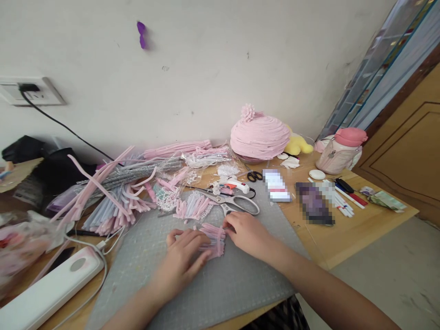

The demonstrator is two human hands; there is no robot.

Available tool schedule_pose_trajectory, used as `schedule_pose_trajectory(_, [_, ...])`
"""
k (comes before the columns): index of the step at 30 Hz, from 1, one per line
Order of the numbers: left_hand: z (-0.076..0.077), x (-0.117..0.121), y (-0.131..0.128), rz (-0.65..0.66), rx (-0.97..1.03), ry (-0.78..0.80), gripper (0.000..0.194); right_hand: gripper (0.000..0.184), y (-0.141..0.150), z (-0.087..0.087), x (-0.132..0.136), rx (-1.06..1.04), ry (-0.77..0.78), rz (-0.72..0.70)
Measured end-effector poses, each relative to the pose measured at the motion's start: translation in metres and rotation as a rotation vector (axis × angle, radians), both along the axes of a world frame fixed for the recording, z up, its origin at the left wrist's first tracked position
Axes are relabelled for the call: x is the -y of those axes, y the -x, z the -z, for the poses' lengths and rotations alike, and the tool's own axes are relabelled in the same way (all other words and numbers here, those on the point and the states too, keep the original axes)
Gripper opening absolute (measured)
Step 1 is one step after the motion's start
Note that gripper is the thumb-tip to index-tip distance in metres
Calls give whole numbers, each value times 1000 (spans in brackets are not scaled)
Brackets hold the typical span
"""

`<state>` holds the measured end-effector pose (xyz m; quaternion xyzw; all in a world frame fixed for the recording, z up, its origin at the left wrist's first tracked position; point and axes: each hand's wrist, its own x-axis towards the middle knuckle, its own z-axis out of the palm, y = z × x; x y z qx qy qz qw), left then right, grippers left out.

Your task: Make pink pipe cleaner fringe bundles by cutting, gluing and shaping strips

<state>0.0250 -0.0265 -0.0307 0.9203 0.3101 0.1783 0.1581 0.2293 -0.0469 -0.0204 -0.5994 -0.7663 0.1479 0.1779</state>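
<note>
My left hand point(185, 253) lies fingers-down on a small bundle of short pink pipe-cleaner pieces point(215, 238) on the grey cutting mat point(220, 284). My right hand point(245, 233) rests at the bundle's right end, its fingers curled and touching the pieces. Both hands press the bundle against the mat. Just beyond them lie a large pair of silver scissors point(233, 202) and another small heap of pink pieces with white beads point(194, 206).
Long pink and silver pipe cleaners point(117, 192) pile up at the left. A glue gun point(235, 184), small black scissors point(254, 175), a pink domed piece point(259, 135), a pink bottle point(340, 149) and pens point(347, 197) sit further back and right. A white power strip point(51, 286) lies front left.
</note>
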Motion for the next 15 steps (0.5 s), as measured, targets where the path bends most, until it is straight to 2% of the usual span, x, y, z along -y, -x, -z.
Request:
schedule_pose_trajectory(3, [4, 3, -3, 106, -109, -95, 28, 14, -3, -4, 3, 98, 7, 78])
schedule_pose_trajectory(7, [12, 7, -7, 101, -123, -166, 21, 18, -3, -6, 5, 222, 65, 116])
schedule_pose_trajectory(11, [18, 5, -8, 70, -55, -282, 22, 15, -5, -4, 1, 181, 112, 103])
schedule_pose_trajectory(15, [18, 3, -6, 70, -74, -409, 20, 12, -7, -4, -4, 102, 165, 137])
